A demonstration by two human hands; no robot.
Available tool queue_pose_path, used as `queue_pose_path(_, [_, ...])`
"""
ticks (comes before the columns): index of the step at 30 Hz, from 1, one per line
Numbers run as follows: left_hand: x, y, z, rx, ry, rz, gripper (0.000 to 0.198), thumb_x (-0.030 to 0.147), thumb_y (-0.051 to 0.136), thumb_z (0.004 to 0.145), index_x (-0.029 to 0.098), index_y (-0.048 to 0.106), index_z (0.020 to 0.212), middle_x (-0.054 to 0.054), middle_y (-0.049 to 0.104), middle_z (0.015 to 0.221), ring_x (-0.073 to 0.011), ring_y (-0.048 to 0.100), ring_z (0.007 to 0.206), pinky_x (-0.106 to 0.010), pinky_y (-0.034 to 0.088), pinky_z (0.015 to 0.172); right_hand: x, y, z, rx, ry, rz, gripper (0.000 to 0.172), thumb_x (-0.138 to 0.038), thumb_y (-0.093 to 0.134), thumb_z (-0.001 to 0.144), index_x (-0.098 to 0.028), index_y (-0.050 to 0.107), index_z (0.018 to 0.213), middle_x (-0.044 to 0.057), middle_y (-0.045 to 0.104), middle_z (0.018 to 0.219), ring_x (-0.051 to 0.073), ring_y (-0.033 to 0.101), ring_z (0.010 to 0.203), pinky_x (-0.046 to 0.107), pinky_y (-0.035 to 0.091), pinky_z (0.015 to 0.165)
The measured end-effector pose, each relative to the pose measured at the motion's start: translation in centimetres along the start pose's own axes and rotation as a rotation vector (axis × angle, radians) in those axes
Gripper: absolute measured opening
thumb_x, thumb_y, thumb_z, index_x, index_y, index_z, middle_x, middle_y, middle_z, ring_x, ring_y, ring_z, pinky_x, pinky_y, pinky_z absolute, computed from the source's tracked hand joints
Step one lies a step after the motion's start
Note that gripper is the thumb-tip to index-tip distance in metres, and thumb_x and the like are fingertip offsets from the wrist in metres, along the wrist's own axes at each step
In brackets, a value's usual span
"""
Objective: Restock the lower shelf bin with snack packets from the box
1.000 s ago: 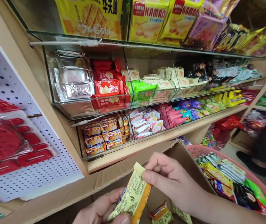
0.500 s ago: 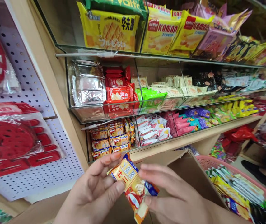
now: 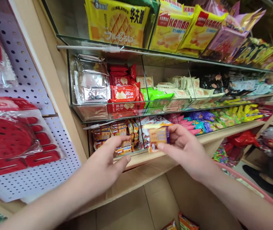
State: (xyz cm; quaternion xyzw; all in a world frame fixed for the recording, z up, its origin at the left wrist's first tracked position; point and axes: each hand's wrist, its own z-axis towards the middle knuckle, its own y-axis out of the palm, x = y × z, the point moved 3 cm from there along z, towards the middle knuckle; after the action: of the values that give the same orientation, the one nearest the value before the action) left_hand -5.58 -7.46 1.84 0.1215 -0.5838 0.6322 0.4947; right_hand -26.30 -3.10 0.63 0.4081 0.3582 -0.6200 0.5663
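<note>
A small orange-and-blue wrapped snack packet (image 3: 158, 138), slightly blurred, is pinched between the thumb and fingers of my right hand (image 3: 187, 151) in front of the lowest shelf. My left hand (image 3: 109, 159) is raised before the bin of matching snack packets (image 3: 120, 130), its thumb and fingers apart and nothing between them. It covers part of that stack; whether its fingertips touch the packets I cannot tell. Below both hands, an open cardboard box (image 3: 136, 203) has a few orange-wrapped packets (image 3: 186, 222) at its bottom.
Clear dividers split the shelves, with red packets (image 3: 124, 92) and silver packets (image 3: 93, 88) above. A wooden shelf edge (image 3: 208, 145) runs below the bins. Red bagged goods (image 3: 7, 137) hang on the pegboard at left. A pink basket (image 3: 253, 185) and a person's shoe (image 3: 261, 179) are at right.
The snack packet has gone from between both hands to my right hand alone, moving up toward the shelf. My left hand has let go and moved up to the lowest bin.
</note>
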Motion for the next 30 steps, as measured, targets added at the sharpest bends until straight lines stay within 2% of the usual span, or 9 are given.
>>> queue_pose_path(2, [-1.1,-0.4,1.8,-0.152,0.018,0.289,0.042,0.011,0.068,0.087,0.016,0.064,0.128,-0.014,0.056,0.15,-0.032,0.045,0.144,-0.059,0.029,0.122,0.3,-1.4,1.4,0.09,0.013,-0.009,0.054,-0.024,0.083,0.066,-0.025,0.047,0.108,0.002,0.075,0.097,0.018,0.073,0.087,0.029,0.059,0.076])
queue_pose_path(4, [-2.1,-0.3,3.3,-0.278,0.036,0.528,0.048,0.011,0.071,0.088,0.018,0.06,0.134,-0.013,0.044,0.16,-0.0349,0.034,0.15,-0.064,0.025,0.121,0.9,-2.0,2.4,0.08,0.065,0.013,0.074,-0.024,0.084,0.063,-0.027,0.04,0.122,0.001,0.075,0.098,0.019,0.073,0.082,0.031,0.06,0.07])
queue_pose_path(5, [-2.4,-0.1,3.9,-0.33,0.046,0.625,0.051,0.014,0.071,0.089,0.02,0.057,0.138,-0.011,0.039,0.163,-0.0361,0.031,0.151,-0.066,0.026,0.12,1.2,-1.9,2.7,0.052,0.085,0.017,0.077,-0.025,0.085,0.063,-0.028,0.04,0.125,0.001,0.075,0.099,0.019,0.073,0.081,0.031,0.06,0.069])
queue_pose_path(9, [-2.7,1.4,5.5,-0.462,0.075,0.894,0.056,0.027,0.069,0.093,0.023,0.049,0.145,-0.011,0.035,0.165,-0.0377,0.034,0.149,-0.068,0.028,0.118,2.4,-1.3,3.4,-0.035,0.14,-0.026,0.051,-0.034,0.08,0.068,-0.021,0.054,0.11,0.005,0.075,0.099,0.018,0.073,0.086,0.031,0.059,0.075])
queue_pose_path(14, [-4.0,2.8,5.3,-0.496,0.084,1.075,0.055,0.028,0.068,0.094,0.024,0.049,0.145,-0.011,0.036,0.164,-0.0377,0.036,0.147,-0.067,0.033,0.116,3.8,-1.2,4.6,0.02,0.116,-0.188,0.041,-0.041,0.075,0.069,-0.02,0.055,0.099,0.005,0.073,0.091,0.018,0.069,0.068,0.03,0.056,0.059])
queue_pose_path(17, [-5.0,3.1,4.7,-0.476,0.109,1.125,0.057,0.029,0.068,0.094,0.024,0.047,0.147,-0.011,0.033,0.165,-0.0379,0.035,0.148,-0.067,0.031,0.117,3.9,-0.7,5.5,0.046,-0.01,-0.538,0.027,-0.033,0.072,0.075,-0.021,0.054,0.09,0.006,0.071,0.095,0.019,0.068,0.068,0.035,0.056,0.064])
queue_pose_path(21, [-5.4,3.2,4.6,-0.473,0.116,1.144,0.058,0.031,0.068,0.094,0.024,0.046,0.147,-0.011,0.032,0.166,-0.0379,0.034,0.148,-0.067,0.031,0.117,3.9,1.8,6.4,-0.05,-0.208,-1.204,0.013,-0.017,0.068,0.086,-0.017,0.057,0.093,0.01,0.068,0.098,0.026,0.068,0.092,0.038,0.053,0.081])
queue_pose_path(25, [-5.3,3.1,4.6,-0.493,0.1,1.128,0.059,0.033,0.068,0.094,0.025,0.045,0.148,-0.011,0.031,0.166,-0.0382,0.034,0.148,-0.067,0.032,0.116,4.8,4.7,6.8,-0.264,-0.163,-1.568,0.013,-0.014,0.059,0.094,-0.012,0.059,0.107,0.015,0.062,0.107,0.028,0.07,0.09,0.034,0.055,0.07])
queue_pose_path(30, [-4.9,3.0,4.6,-0.508,0.078,1.103,0.06,0.031,0.068,0.094,0.025,0.044,0.149,-0.011,0.029,0.167,-0.0385,0.032,0.149,-0.068,0.029,0.117,5.1,6.6,7.0,-0.47,-0.086,-1.779,0.027,-0.004,0.045,0.095,-0.008,0.063,0.115,0.018,0.063,0.108,0.028,0.074,0.089,0.032,0.057,0.068])
